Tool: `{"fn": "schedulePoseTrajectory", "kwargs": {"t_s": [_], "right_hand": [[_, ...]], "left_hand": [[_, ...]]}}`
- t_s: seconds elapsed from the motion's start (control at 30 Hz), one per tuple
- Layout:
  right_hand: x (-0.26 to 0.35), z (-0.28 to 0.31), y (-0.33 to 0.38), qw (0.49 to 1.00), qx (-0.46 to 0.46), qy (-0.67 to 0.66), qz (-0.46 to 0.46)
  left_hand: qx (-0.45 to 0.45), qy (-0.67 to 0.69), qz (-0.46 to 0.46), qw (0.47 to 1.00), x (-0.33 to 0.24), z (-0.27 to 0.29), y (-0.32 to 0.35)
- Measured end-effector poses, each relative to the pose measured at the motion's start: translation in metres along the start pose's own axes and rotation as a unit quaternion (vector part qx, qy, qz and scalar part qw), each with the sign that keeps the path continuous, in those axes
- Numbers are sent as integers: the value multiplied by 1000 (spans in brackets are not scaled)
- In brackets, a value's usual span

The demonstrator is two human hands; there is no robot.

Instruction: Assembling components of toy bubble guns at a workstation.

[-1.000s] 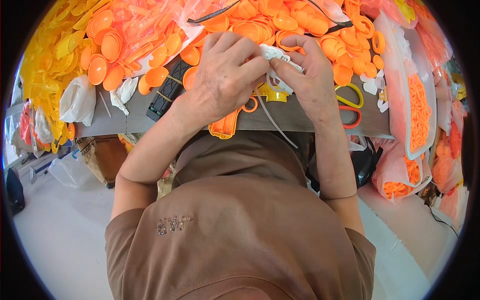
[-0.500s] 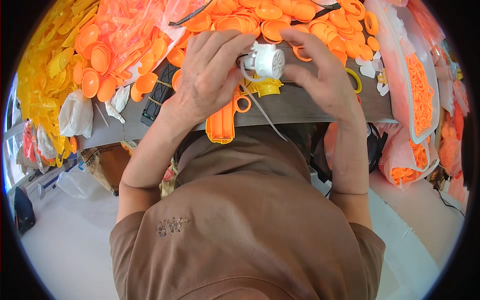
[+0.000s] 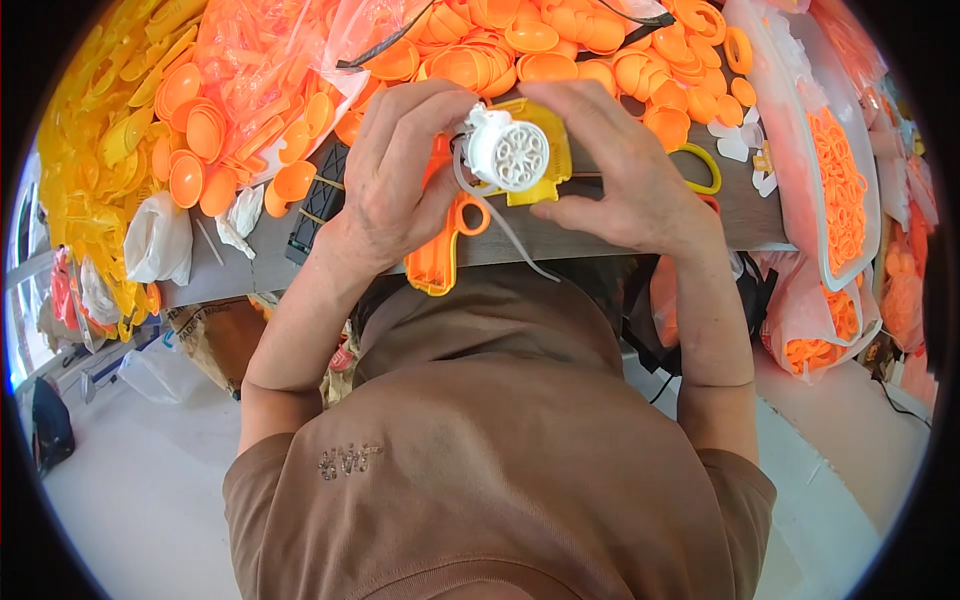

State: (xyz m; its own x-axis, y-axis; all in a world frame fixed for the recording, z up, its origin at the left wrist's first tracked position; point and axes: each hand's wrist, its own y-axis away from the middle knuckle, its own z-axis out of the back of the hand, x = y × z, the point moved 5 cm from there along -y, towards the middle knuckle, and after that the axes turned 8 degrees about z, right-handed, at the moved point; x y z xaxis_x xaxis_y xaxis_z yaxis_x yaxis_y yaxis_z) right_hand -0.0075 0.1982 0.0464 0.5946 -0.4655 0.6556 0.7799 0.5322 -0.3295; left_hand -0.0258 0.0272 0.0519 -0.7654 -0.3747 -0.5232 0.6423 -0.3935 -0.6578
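White ribbed plastic wheel (image 3: 507,152), yellow housing (image 3: 548,150), both hands

Person wears a brown short-sleeved t-shirt (image 3: 500,470), plain knit fabric, fills the lower middle of the head view. Small glittery emblem (image 3: 350,461) on the chest, silver-toned, too small to make out. Sleeves end above the elbows, hems loose at both upper arms. Forearms bare, both come up from the shirt. Left hand (image 3: 395,185) and right hand (image 3: 625,180) bare: no gloves. No watch or bands at the wrists, no rings seen.
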Motion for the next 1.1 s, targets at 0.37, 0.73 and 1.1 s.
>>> {"fn": "schedulePoseTrajectory", "kwargs": {"t_s": [0.37, 0.73, 1.1], "right_hand": [[1, -2, -18, 987, -95, -128, -18], [1, -14, -23, 928, -137, -327, -115], [7, -21, -27, 925, -193, -327, 9]], "left_hand": [[99, 124, 182, 970, 32, 11, -14], [93, 118, 210, 966, 37, 17, -12], [59, 174, 233, 955, 35, 20, -7]]}}
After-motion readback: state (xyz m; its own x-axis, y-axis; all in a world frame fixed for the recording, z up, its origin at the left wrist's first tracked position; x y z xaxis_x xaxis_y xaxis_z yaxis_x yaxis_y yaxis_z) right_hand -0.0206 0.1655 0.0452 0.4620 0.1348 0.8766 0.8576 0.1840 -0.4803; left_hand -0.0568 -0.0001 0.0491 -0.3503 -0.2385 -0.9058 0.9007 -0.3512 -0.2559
